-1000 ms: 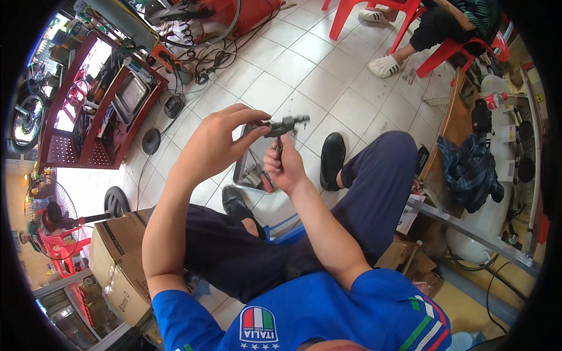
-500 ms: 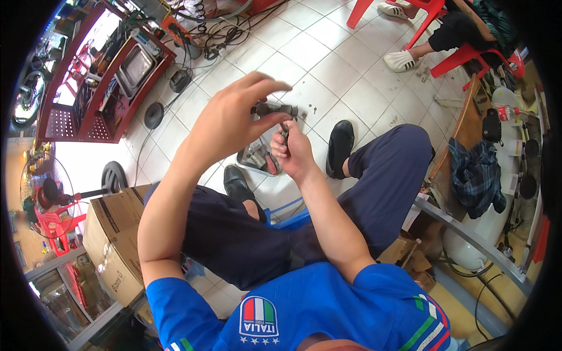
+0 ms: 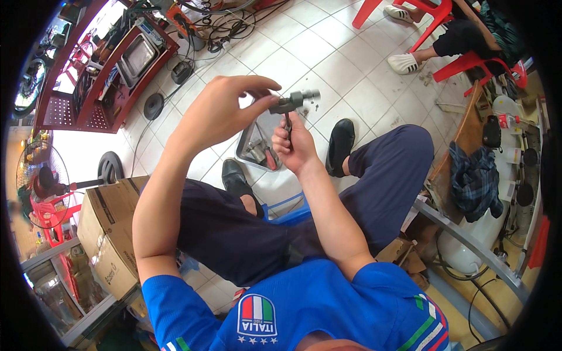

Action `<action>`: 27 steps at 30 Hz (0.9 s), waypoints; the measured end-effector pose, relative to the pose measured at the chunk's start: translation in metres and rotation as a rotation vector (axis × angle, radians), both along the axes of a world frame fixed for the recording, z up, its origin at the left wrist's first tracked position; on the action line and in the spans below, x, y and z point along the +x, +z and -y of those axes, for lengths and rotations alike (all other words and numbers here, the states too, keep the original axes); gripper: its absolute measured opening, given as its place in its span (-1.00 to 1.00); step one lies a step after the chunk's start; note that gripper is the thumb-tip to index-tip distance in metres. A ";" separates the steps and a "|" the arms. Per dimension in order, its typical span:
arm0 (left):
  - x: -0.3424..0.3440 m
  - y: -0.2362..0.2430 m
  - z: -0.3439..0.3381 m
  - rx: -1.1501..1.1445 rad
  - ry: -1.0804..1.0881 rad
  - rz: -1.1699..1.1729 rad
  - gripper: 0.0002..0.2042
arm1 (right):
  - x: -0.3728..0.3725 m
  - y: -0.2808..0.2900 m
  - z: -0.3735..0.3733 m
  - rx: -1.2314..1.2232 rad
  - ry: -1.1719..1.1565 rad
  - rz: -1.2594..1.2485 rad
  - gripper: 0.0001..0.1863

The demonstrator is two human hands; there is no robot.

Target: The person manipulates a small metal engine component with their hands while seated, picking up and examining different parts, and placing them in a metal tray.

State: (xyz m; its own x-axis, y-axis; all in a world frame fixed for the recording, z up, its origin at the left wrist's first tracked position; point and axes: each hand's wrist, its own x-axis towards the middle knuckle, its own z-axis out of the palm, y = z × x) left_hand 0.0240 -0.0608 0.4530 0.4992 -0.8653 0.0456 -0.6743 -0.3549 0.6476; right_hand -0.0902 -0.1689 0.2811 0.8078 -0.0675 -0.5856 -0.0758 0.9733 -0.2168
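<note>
In front of me is a dark metal cylindrical part (image 3: pixel 295 100) with a lighter silver end pointing right; its exact kind does not show. My left hand (image 3: pixel 231 105) has its thumb and forefinger closed at the part's left end. My right hand (image 3: pixel 298 146) is wrapped around a slim dark handle (image 3: pixel 287 124) that rises to the underside of the part. Whether the handle and part are one piece cannot be told. Below them on the floor lies a metal tray (image 3: pixel 241 146) with metal pieces and a red-handled tool (image 3: pixel 271 159).
A red tool rack (image 3: pixel 105 111) stands at the far left, with cables (image 3: pixel 225 26) on the tiles beside it. A cardboard box (image 3: pixel 114 234) and a fan (image 3: pixel 44 175) are at left. Another person's leg (image 3: pixel 453 44) and red chairs (image 3: pixel 430 23) show at far right.
The metal part has turned and extended right, now showing its silver end. My left thumb and forefinger have closed in on its left end. My right hand keeps its grip.
</note>
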 end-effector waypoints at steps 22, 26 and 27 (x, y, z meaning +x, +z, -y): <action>-0.001 -0.007 -0.004 -0.108 -0.031 -0.007 -0.75 | 0.000 0.009 -0.006 -0.118 0.111 -0.010 -0.71; -0.001 -0.001 -0.009 -0.036 0.048 0.013 -0.73 | -0.003 0.001 -0.006 -0.041 0.036 0.040 -0.70; -0.001 0.002 -0.011 -0.012 0.071 0.011 -0.72 | -0.003 0.001 -0.005 -0.039 0.043 0.030 -0.70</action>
State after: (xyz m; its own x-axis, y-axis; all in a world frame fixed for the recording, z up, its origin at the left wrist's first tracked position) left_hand 0.0226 -0.0497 0.4548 0.5590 -0.8269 0.0617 -0.6546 -0.3944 0.6449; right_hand -0.0934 -0.1641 0.2824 0.8274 -0.0546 -0.5589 -0.1103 0.9601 -0.2570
